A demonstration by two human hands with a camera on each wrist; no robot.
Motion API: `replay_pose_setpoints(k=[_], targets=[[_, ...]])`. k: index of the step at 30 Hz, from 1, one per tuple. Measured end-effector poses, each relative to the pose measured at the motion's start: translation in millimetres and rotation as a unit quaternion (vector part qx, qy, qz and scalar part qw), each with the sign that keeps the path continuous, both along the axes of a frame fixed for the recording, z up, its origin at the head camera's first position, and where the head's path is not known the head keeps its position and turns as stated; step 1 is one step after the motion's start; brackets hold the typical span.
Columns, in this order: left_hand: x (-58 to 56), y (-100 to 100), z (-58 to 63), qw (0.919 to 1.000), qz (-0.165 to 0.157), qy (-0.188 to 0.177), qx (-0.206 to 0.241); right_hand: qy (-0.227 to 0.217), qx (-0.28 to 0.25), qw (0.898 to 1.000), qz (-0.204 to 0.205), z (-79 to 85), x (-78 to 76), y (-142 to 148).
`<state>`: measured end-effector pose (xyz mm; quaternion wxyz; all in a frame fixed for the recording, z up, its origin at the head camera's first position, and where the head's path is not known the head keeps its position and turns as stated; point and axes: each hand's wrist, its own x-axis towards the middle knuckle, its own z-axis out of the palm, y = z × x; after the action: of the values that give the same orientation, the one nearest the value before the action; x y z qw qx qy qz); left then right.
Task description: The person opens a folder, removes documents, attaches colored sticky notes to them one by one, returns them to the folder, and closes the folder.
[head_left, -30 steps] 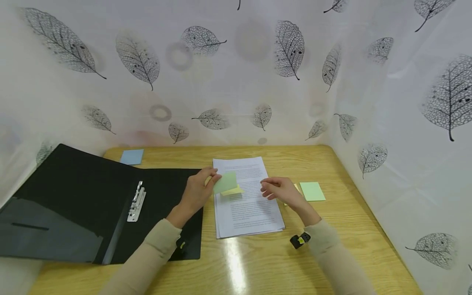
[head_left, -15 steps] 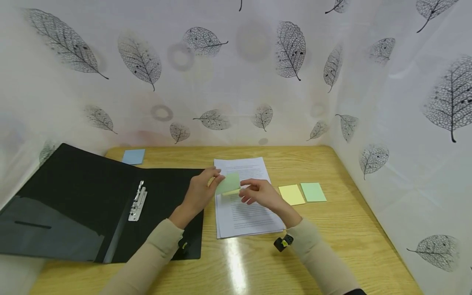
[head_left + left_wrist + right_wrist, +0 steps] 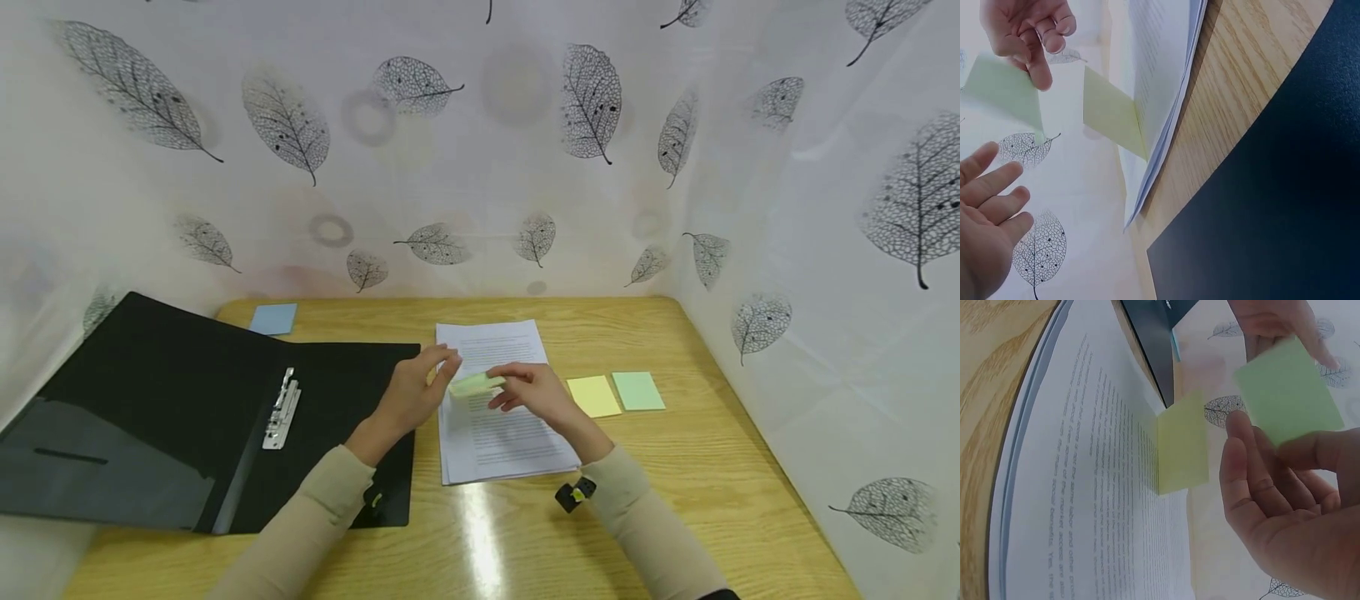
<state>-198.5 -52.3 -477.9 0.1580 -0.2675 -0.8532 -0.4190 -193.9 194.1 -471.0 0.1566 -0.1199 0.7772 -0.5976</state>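
Note:
Over a stack of printed pages (image 3: 510, 442), my right hand (image 3: 536, 396) pinches a green sticky note (image 3: 1291, 394) between thumb and fingers. The note is seen nearly edge-on from the head. My left hand (image 3: 412, 390) is just left of it, with fingers spread and apart from the note in the left wrist view, where the left hand (image 3: 988, 219) holds nothing. A yellow sticky note (image 3: 1182, 447) is stuck to the top page by one edge and stands up from it, below the green one.
An open black binder (image 3: 345, 375) with a metal clip (image 3: 281, 412) lies to the left. Behind it sits a blue sticky pad (image 3: 273, 318). Yellow (image 3: 594, 396) and green sticky pads (image 3: 638, 391) lie right of the pages. Leaf-patterned sheeting (image 3: 480, 183) surrounds the table.
My right hand has come left to the green note and taken it. My left hand has let go of it. The note has tipped from facing the head view to nearly edge-on.

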Motion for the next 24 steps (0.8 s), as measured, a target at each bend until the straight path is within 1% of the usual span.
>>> replay_pose_setpoints(k=[2, 5, 6, 8, 10, 12, 15, 17, 20, 22, 24], targets=[[-0.3, 0.8, 0.7, 0.999, 0.002, -0.04, -0.018, -0.001, -0.01, 1.0, -0.008, 0.8, 0.8, 3.3], [-1.2, 3.5, 2.0, 0.9943, 0.001, -0.095, -0.049, -0.002, -0.036, 0.999, -0.014, 0.8, 2.0, 8.0], [-2.2, 4.8, 1.8, 0.9919, -0.002, -0.111, -0.061, -0.002, -0.044, 0.999, -0.016, 0.7, 2.5, 8.9], [-4.2, 7.4, 0.5, 0.9889, -0.01, -0.126, -0.077, -0.003, -0.057, 0.998, -0.022, 0.8, 3.3, 10.7], [-6.3, 10.4, -1.2, 0.9879, -0.018, -0.129, -0.084, -0.001, -0.063, 0.998, -0.021, 0.6, 4.1, 12.6], [-8.4, 14.0, -3.5, 0.988, -0.023, -0.124, -0.09, 0.003, -0.06, 0.998, -0.024, -0.1, 4.8, 14.8], [-10.5, 19.8, -5.4, 0.9888, -0.029, -0.114, -0.092, 0.017, -0.036, 0.998, -0.039, -2.9, 4.8, 18.1], [-10.8, 23.8, -6.1, 0.9888, -0.036, -0.112, -0.092, 0.034, -0.01, 0.998, -0.059, -5.3, 3.9, 19.9], [-10.2, 30.4, -7.2, 0.989, -0.047, -0.105, -0.092, 0.066, 0.04, 0.993, -0.091, -7.1, 2.3, 21.8], [-10.0, 35.6, -8.2, 0.9897, -0.052, -0.096, -0.093, 0.086, 0.077, 0.988, -0.101, -8.1, 0.7, 23.9], [-10.2, 40.9, -9.7, 0.9898, -0.054, -0.09, -0.096, 0.094, 0.106, 0.984, -0.107, -8.6, -0.9, 26.6]])
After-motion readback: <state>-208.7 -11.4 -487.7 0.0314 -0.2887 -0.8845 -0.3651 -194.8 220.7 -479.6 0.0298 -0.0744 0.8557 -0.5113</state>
